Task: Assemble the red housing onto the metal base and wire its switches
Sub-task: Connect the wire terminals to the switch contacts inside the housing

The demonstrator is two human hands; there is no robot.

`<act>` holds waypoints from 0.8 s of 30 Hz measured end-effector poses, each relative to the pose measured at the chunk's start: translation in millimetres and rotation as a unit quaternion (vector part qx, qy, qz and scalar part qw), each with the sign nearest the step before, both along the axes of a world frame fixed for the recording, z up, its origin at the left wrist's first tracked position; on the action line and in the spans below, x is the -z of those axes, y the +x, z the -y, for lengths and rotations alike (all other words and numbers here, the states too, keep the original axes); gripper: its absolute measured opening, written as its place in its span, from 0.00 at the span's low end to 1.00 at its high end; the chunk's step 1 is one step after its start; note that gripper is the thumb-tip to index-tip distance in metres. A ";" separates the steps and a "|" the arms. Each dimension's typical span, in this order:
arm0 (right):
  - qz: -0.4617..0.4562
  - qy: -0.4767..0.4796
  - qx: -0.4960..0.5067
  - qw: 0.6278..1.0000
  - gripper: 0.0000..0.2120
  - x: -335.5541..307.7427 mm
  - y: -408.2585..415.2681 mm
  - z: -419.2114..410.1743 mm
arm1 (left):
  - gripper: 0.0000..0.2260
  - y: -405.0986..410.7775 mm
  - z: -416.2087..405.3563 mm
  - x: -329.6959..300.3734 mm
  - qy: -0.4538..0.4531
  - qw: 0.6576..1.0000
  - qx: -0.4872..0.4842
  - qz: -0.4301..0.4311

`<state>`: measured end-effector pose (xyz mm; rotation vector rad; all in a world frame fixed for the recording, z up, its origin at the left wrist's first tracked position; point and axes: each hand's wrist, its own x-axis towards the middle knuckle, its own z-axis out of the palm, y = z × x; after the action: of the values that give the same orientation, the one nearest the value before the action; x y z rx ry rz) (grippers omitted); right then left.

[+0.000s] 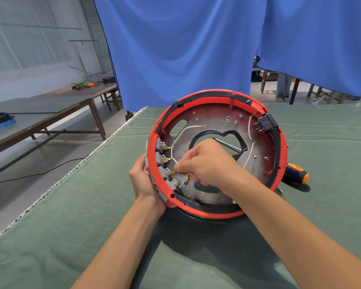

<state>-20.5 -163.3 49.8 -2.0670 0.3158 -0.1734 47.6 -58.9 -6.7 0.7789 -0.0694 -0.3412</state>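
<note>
While the assembly sits tilted toward the camera on the green cloth (92, 215), the step in hand appears to be seating a wire terminal on the third of the grey switches (167, 172) along the left inner wall of the red housing (213, 99). To do it well, the spade connector likely needs to go straight onto its brass tab, without bending it, while the rim is braced against the push; the slack white wire (182, 132) should stay clear of neighbouring tabs.

Nearest the camera, the left hand (143, 180) wraps the outer left rim of the housing, fingers curled round the edge beside the switch faces, steadying it. Just beyond, the right hand (204, 163) reaches inside the ring, fingertips pinched together on a small brass terminal (176, 170) at the third switch; the remaining fingers are curled over the plate. Whether the terminal is already seated cannot be told.

Housing sits around the metal base (213, 122), which fills its floor, so that part looks done. Upper two switches carry connected terminals; the fourth looks bare. One white wire end lies loose on the plate farther in, and two more white leads run near the black block (266, 122) at the far right wall.

Farther right, a screwdriver handle (296, 173) lies on the cloth, partly under the rim; a blue curtain (186, 49) hangs behind
</note>
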 end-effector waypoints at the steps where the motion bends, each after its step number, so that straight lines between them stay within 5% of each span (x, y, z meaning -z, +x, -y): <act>1: 0.001 -0.001 0.000 1.000 0.09 0.2 0.0 -0.3 | 0.19 0.8 -0.1 0.3 0.002 1.000 0.002 0.002; 13: 0.005 0.009 -0.001 1.000 0.09 -0.3 -1.1 -0.5 | 0.15 0.6 1.0 1.4 0.013 1.000 -0.013 0.020; 24: 0.005 0.012 -0.004 1.000 0.11 -0.4 -2.3 -2.1 | 0.24 -5.0 -0.6 -4.1 0.004 1.000 -0.009 0.025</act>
<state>-22.7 -161.2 50.2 -2.0429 0.3020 -0.1756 42.6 -58.4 -2.6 0.7950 -0.1075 -0.3043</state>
